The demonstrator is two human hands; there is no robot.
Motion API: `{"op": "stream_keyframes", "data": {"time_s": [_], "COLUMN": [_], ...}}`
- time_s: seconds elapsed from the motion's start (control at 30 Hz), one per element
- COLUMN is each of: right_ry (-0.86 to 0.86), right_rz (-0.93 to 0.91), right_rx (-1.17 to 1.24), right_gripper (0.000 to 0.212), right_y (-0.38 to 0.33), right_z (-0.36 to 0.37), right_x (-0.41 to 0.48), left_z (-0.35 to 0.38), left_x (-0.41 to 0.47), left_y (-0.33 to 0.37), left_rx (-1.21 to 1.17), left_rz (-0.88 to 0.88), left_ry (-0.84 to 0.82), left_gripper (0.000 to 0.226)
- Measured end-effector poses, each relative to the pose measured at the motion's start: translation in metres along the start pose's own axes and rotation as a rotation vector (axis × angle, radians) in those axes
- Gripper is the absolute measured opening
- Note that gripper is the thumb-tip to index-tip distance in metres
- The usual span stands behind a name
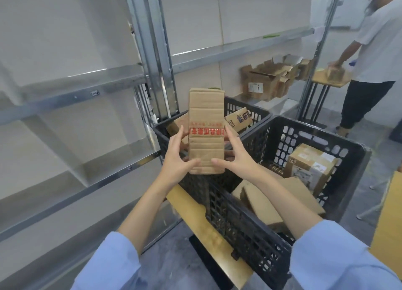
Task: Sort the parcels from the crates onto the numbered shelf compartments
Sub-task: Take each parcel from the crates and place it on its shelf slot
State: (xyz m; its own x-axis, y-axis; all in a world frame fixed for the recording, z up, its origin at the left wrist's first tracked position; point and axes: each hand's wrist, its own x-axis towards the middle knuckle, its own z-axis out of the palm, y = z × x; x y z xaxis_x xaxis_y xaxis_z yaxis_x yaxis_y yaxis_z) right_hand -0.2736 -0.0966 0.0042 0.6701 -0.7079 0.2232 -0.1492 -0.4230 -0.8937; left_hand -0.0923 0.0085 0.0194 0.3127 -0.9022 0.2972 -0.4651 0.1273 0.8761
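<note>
Red print on the held parcel (206, 131) is too blurred to read. The parcel hides most fingers of the left hand (177, 159) and right hand (236, 153) (thumbs and forefingers show) and part of the far crate (235, 106). The top edge crops the second person (378, 46).

Parcel stockroom: metal shelving (239, 47), crates (315, 124), cartons (261, 83).

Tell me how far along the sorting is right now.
Done: hard to judge; some open boxes sit on the far shelf, and no compartment numbers are readable. In hand: left hand and right hand grip one parcel above the far crate. Left: other parcels lie in it and in the near crate.
</note>
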Motion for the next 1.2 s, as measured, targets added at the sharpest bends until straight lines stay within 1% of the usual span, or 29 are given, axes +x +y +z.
{"op": "stream_keyframes", "data": {"time_s": [0.1, 0.23, 0.37, 0.43, 0.47, 0.53, 0.63, 0.7, 0.77, 0.87, 0.97, 1.03, 1.1, 1.2], "right_ry": [-0.052, -0.109, -0.152, -0.160, -0.166, -0.185, -0.240, -0.269, -0.301, -0.350, -0.387, -0.423, -0.468, -0.503], "right_rz": [0.008, -0.025, -0.033, -0.032, -0.036, -0.073, -0.129, -0.144, -0.145, -0.138, -0.140, -0.140, -0.164, -0.184], "right_rx": [-0.023, 0.097, 0.165, 0.173, 0.169, 0.146, 0.132, 0.130, 0.155, 0.199, 0.232, 0.242, 0.210, 0.179], "right_gripper": [0.093, 0.087, 0.068, 0.062, 0.063, 0.075, 0.095, 0.101, 0.098, 0.086, 0.083, 0.086, 0.095, 0.099], "right_y": [-0.004, -0.010, -0.019, -0.023, -0.027, -0.036, -0.050, -0.058, -0.063, -0.073, -0.085, -0.096, -0.108, -0.124], "right_z": [0.018, 0.041, 0.065, 0.080, 0.088, 0.104, 0.130, 0.148, 0.165, 0.193, 0.222, 0.240, 0.258, 0.284], "right_x": [0.010, 0.025, 0.039, 0.045, 0.048, 0.052, 0.056, 0.059, 0.062, 0.063, 0.064, 0.060, 0.053, 0.044], "left_z": [-0.017, -0.039, -0.064, -0.076, -0.082, -0.095, -0.117, -0.134, -0.151, -0.175, -0.197, -0.209, -0.222, -0.241], "left_x": [-0.006, -0.020, -0.033, -0.041, -0.046, -0.056, -0.070, -0.080, -0.092, -0.112, -0.134, -0.149, -0.165, -0.190], "left_y": [-0.006, -0.012, -0.016, -0.019, -0.021, -0.023, -0.028, -0.031, -0.035, -0.041, -0.044, -0.044, -0.043, -0.041], "left_rx": [0.007, 0.019, -0.009, -0.031, -0.038, -0.023, 0.092, 0.152, 0.110, 0.060, 0.024, 0.020, 0.044, 0.051], "left_rz": [-0.025, -0.071, -0.127, -0.131, -0.137, -0.155, -0.156, -0.168, -0.186, -0.214, -0.226, -0.195, -0.173, -0.167], "left_ry": [0.028, 0.095, 0.161, 0.196, 0.216, 0.261, 0.329, 0.355, 0.385, 0.455, 0.495, 0.520, 0.547, 0.570], "left_gripper": [0.095, 0.091, 0.080, 0.073, 0.072, 0.073, 0.087, 0.087, 0.079, 0.070, 0.073, 0.080, 0.085, 0.081]}}
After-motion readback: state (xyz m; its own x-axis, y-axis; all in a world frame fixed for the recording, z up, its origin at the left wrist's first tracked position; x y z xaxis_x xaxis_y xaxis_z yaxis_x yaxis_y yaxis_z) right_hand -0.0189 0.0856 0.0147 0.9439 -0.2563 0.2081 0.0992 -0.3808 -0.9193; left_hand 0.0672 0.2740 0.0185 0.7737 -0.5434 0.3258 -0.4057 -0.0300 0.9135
